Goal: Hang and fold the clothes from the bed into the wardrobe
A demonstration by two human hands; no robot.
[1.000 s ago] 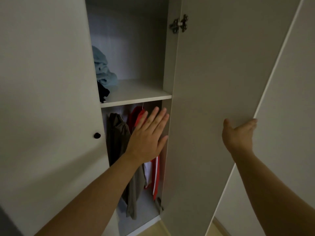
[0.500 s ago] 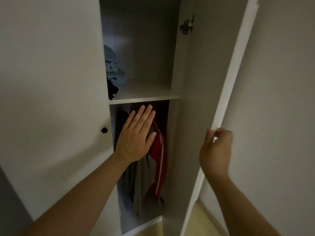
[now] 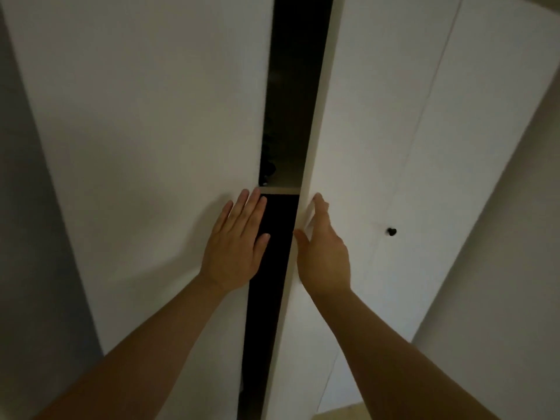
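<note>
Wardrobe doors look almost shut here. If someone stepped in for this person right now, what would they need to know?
Left hand: open, flat on the left door near its inner edge.
Right hand: open, fingers straight along the right door edge, thumb on the gap side.
Things: a narrow dark gap separates the doors; the shelf edge shows through it. Clothes inside are too dark to make out; the bed is out of view.
Done: doors nearly closed.
Left: probably push both doors shut, then check the bed for leftover clothes.

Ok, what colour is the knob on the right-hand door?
Black; the knob shows best in the head view.
</note>
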